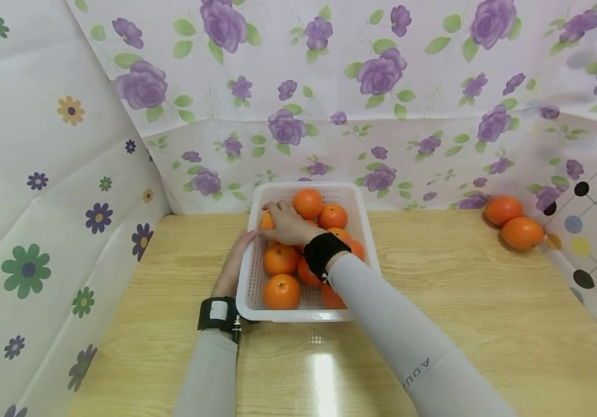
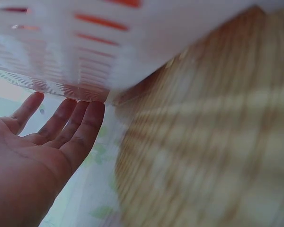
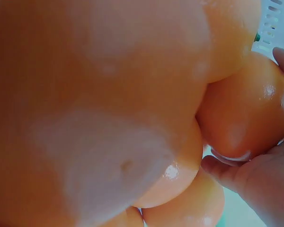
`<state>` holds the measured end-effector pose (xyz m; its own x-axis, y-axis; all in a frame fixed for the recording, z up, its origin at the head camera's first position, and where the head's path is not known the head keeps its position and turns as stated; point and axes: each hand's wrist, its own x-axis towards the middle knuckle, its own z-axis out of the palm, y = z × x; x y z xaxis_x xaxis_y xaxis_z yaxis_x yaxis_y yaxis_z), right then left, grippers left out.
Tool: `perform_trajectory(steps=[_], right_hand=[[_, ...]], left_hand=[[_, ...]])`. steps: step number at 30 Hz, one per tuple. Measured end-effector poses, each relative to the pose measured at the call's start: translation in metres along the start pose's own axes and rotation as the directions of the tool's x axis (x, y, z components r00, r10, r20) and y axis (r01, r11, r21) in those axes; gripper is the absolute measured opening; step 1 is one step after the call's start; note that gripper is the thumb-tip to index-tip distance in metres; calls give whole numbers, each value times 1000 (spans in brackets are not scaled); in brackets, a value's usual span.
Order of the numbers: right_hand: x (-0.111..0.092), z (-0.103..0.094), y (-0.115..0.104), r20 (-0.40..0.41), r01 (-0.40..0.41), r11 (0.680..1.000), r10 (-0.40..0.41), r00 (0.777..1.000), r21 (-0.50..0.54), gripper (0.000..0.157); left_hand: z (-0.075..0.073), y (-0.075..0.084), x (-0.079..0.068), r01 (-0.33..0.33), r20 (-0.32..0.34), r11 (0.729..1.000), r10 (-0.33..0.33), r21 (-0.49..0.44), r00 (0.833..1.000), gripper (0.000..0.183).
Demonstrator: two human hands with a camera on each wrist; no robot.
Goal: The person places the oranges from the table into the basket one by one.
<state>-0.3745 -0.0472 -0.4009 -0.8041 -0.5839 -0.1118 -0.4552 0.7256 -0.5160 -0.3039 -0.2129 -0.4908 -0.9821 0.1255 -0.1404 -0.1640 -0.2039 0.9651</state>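
Note:
A white plastic basket [image 1: 298, 315] with slotted sides stands on the table and holds several oranges [image 1: 282, 291]. My right hand [image 1: 286, 225] reaches into its left part and grips an orange [image 1: 267, 220] near the left wall. In the right wrist view, the thumb and fingers curve round that orange [image 3: 244, 111], with other oranges close beside it. Outside the basket, my left hand [image 1: 234, 263] lies along the left wall. The left wrist view shows its fingers [image 2: 87, 125] extended, their tips touching the slotted side. Some oranges are partly hidden beneath my right wrist and forearm.
Two more orange fruits [image 1: 522, 233] lie on the wooden table [image 1: 444, 278] at the far right, against the dotted side covering. A flowered cloth [image 1: 288, 127] hangs behind the table, and another patterned sheet [image 1: 58, 191] borders the left side.

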Motion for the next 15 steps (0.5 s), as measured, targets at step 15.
perform_trajectory(steps=[15], right_hand=[[-4,-14,-7,-4,59,992,-59,998,110,67]], left_hand=[[-8,7,6,-10,8,1000,10,21,1000,60]])
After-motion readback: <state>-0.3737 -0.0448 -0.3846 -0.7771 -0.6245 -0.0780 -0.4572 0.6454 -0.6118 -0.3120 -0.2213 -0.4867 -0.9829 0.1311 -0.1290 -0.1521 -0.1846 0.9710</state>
